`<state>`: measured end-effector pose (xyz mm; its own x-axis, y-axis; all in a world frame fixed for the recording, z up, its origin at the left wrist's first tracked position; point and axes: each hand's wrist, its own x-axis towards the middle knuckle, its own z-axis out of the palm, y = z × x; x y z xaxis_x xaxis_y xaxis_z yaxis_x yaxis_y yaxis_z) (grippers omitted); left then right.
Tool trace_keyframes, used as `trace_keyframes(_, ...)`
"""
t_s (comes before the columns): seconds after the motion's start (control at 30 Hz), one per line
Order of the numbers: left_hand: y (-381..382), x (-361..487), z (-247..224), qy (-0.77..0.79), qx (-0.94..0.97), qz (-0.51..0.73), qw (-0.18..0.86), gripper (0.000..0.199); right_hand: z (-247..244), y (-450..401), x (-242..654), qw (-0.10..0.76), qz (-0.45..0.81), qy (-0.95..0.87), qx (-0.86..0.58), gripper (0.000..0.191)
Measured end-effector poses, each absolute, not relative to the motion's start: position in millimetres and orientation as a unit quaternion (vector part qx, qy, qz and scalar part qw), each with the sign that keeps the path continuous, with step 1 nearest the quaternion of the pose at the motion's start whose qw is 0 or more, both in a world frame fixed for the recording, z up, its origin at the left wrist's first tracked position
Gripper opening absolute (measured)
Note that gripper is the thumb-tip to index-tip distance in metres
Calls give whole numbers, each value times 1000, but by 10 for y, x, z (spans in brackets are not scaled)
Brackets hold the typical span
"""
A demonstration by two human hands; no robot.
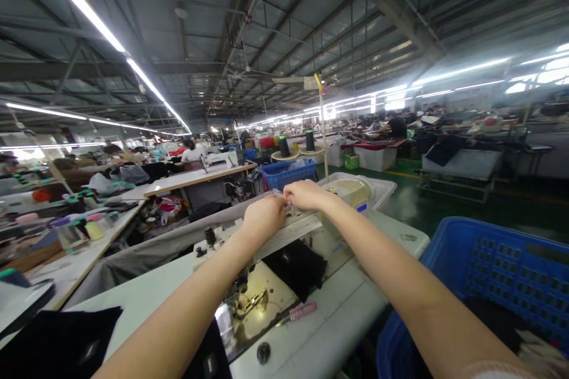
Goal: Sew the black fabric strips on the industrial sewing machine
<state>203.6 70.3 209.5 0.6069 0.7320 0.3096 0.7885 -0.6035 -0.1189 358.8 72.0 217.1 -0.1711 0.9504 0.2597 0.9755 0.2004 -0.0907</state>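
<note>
Both hands meet above the top of a sewing machine (291, 235), near the back of its arm. My left hand (263, 217) has its fingers curled and pressed together. Close beside it, my right hand (304, 195) is closed in a pinch with the fingertips bent down. Something small and clear shows between the hands, too blurred to name. Black fabric (296, 266) lies under the machine's arm. On the table in front sits a pink-handled tool (303, 310) with a thin metal tip. My left forearm hides part of the machine's needle end.
A blue plastic basket (502, 249) with cloth inside stands at the right. More black fabric (62, 337) lies on the table's left side. A thread stand pole (323, 130) and dark thread cones (310, 141) rise behind the machine. Another blue basket (287, 174) is beyond.
</note>
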Motion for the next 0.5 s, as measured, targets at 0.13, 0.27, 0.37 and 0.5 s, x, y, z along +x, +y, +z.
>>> trace_keyframes(0.13,691,2068,2171,-433,-887,-99,128,34,2205,740,3616,125,-18,-772,-623,26)
trace_keyframes(0.27,691,2073,2204,-429,-890,-87,129,37,2234,737,3604,128,0,-768,-627,26)
trace_keyframes(0.37,710,2067,2206,-424,-893,-86,128,38,2216,715,3624,152,13,-760,-631,21)
trace_keyframes(0.5,776,2043,2196,-411,-899,-92,119,39,2202,684,3858,247,10,-719,-649,18)
